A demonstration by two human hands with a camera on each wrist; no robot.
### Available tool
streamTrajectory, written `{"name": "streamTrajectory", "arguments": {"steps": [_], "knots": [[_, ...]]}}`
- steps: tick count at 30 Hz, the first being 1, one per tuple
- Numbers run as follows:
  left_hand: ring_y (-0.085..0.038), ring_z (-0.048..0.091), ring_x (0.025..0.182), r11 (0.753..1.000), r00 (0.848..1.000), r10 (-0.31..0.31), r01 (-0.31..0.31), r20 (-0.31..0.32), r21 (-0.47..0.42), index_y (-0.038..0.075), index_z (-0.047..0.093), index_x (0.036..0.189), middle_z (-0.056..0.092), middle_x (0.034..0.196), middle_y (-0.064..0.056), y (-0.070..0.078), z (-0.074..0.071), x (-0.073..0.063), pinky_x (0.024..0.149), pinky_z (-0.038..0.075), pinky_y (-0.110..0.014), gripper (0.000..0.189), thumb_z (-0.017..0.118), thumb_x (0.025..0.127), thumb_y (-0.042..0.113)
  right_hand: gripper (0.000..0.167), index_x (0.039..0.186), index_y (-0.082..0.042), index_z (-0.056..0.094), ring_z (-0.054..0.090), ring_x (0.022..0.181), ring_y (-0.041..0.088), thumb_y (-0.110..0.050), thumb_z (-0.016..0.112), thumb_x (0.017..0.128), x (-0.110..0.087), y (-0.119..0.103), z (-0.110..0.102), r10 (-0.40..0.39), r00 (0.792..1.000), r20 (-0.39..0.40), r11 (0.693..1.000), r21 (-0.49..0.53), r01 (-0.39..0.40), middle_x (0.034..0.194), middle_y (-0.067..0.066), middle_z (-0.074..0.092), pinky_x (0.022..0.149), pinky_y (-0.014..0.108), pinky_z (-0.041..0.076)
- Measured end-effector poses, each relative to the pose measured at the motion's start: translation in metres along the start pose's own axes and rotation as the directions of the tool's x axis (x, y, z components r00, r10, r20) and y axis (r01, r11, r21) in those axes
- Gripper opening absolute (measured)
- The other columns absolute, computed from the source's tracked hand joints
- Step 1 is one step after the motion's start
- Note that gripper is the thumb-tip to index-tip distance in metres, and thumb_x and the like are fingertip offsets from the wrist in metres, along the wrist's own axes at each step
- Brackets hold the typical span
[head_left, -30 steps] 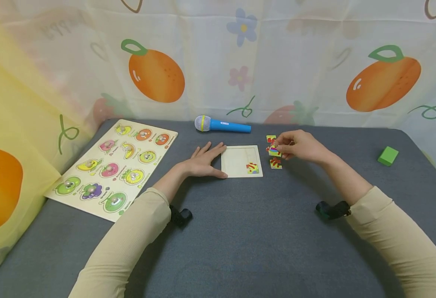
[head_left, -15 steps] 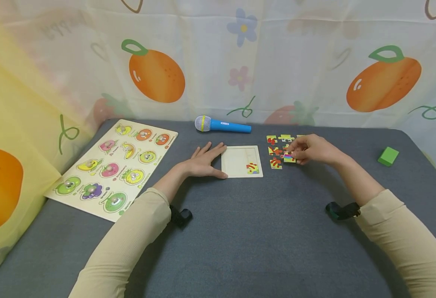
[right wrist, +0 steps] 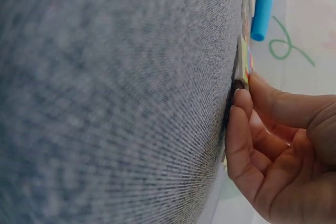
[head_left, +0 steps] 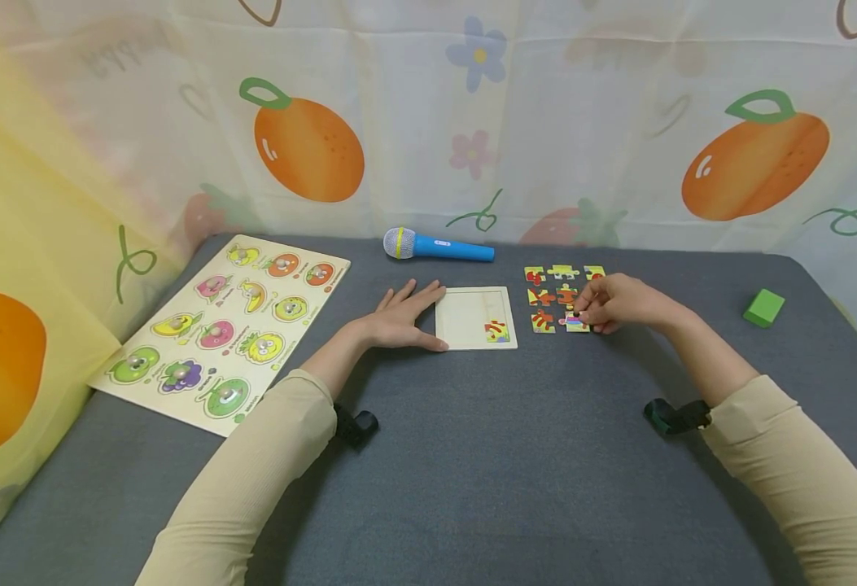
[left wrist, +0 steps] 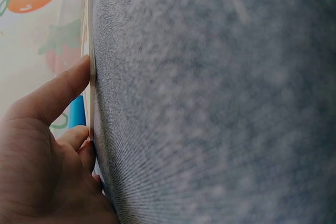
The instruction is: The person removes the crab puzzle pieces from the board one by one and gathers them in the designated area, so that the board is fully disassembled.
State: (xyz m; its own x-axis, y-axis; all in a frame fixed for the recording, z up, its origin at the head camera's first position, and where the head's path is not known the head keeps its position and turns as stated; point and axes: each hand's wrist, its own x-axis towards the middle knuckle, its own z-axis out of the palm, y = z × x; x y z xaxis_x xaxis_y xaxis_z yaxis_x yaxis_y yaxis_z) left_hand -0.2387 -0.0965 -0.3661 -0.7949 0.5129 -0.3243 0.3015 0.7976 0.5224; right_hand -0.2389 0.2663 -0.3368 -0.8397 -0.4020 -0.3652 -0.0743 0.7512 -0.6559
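Note:
My left hand point(head_left: 399, 317) rests against the left side of a small square wooden puzzle tray point(head_left: 461, 317), its fingers spread and thumb along the near edge. One red and yellow piece point(head_left: 497, 331) lies in the tray's near right corner. To the tray's right, my right hand point(head_left: 629, 301) pinches a jigsaw piece point(head_left: 575, 325) with coloured stripes between thumb and fingers, low at the table. That same piece point(right wrist: 243, 59) shows edge-on in the right wrist view. Several other jigsaw pieces point(head_left: 543, 321) lie in rows beside it; one at the far right is partly covered by the right hand.
A blue toy microphone point(head_left: 450, 247) lies behind the tray. At the left is a large knobbed fruit puzzle board point(head_left: 151, 404). A green block point(head_left: 764, 308) stands at the far right. A fruit-printed curtain point(head_left: 560, 122) hangs behind the table.
My right hand has carried the striped piece rightward and then nearer, down to the near row beside the other pieces, uncovering more of them. The left hand and tray stay put.

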Motion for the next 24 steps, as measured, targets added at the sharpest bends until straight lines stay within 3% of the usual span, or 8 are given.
{"name": "streamTrajectory", "arguments": {"steps": [24], "knots": [[-0.028,-0.011,0.158,1.0,1.0,0.001,-0.001,-0.001,0.01,0.025,0.011,0.161,0.001,0.17,0.004,-0.0002,0.0006,0.0002,0.126,-0.01,-0.055,0.095,0.067,0.087,0.046,0.023,0.108,0.002,0.062,0.066,0.077,0.014,-0.018,0.064,0.096,0.0025,-0.0012,0.0018,0.027,0.997,-0.079,0.998,-0.063,-0.032,0.09,0.01,0.07,0.071,0.033,0.059]]}}
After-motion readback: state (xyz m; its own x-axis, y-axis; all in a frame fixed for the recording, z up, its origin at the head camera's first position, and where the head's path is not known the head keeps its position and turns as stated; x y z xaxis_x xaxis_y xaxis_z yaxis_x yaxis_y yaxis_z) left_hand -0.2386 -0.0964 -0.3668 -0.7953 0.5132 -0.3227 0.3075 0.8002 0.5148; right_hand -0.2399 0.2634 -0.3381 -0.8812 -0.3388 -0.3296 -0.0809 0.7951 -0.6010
